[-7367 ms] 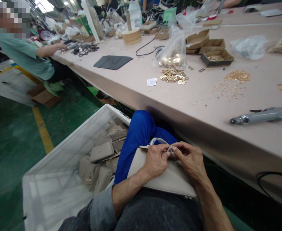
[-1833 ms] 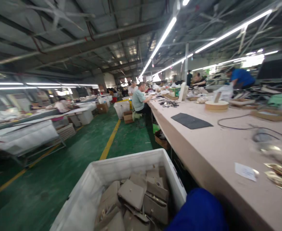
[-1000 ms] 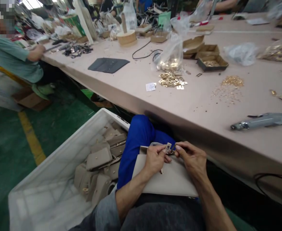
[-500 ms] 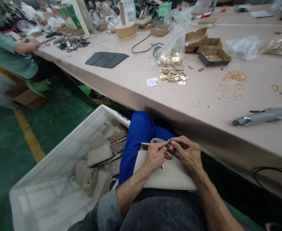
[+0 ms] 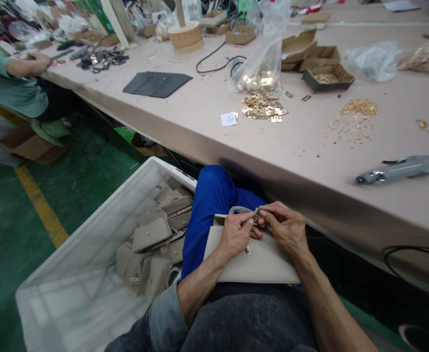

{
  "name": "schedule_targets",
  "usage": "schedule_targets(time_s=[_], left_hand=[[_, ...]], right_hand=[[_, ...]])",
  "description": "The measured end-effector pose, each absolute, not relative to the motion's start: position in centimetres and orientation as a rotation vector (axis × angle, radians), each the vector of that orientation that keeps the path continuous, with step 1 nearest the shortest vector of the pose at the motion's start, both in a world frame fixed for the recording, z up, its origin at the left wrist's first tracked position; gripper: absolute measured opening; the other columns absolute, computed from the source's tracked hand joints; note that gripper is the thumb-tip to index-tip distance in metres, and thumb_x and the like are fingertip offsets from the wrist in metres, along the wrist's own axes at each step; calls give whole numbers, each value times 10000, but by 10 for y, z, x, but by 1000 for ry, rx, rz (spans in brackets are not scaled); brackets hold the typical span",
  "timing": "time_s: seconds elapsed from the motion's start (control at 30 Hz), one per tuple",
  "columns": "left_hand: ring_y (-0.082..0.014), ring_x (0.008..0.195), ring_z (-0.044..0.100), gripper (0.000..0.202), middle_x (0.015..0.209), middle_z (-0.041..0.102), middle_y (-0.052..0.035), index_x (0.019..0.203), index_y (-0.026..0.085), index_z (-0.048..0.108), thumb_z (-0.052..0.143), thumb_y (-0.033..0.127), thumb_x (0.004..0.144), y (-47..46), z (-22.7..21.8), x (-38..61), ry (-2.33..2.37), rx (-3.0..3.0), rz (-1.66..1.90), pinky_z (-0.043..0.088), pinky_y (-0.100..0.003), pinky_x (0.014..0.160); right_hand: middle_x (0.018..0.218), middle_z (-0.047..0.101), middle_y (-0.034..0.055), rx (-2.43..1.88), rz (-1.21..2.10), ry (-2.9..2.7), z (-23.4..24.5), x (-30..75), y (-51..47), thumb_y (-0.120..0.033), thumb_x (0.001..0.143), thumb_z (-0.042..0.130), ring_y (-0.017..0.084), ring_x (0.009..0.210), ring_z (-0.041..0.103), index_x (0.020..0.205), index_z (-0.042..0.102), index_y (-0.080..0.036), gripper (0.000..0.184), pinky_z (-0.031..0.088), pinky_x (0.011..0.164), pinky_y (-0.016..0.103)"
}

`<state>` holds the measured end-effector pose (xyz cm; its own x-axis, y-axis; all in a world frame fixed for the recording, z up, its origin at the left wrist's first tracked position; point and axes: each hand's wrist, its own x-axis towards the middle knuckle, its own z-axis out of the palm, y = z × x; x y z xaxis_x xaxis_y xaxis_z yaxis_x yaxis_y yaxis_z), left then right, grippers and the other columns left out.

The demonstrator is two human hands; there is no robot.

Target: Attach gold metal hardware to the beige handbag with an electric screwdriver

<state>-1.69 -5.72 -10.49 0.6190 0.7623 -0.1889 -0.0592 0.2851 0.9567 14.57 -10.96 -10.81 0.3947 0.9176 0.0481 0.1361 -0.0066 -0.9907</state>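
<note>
A beige leather bag [image 5: 258, 266] lies flat on my lap, against my blue trouser leg [image 5: 209, 205]. Both hands work at its top edge. My left hand [image 5: 236, 233] is closed, thumb and fingers pinching a small gold metal fitting [image 5: 255, 216]. My right hand [image 5: 286, 227] meets it from the right, fingertips pinched on the same fitting. A small gold stud [image 5: 247, 251] shows on the bag's front below my left hand.
A white crate [image 5: 82, 259] holding several beige bags stands on the green floor to my left. On the long pink table [image 5: 207, 132] lie gold fittings [image 5: 264, 106], a scatter of small gold pieces [image 5: 357, 110], an electric screwdriver [image 5: 401, 168] and cardboard trays. A seated person [image 5: 11, 88] works at the far left.
The view swung up across the hall and came back down to my lap. In the last second my hands stay pinched on the fitting, shifting only slightly.
</note>
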Motion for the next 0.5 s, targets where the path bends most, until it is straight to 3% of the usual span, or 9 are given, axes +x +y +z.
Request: schedule_targets(time_s=[0.5], left_hand=[[-166, 671, 749, 404, 899, 765, -120, 1223, 95, 795, 690, 333, 914, -57, -101, -17, 759, 1056, 614, 659, -260, 690]], right_hand=[[948, 703, 65, -1463, 769, -1099, -101, 144, -108, -335, 954, 717, 184, 797, 693, 1024, 845, -258, 165, 587, 681, 303]])
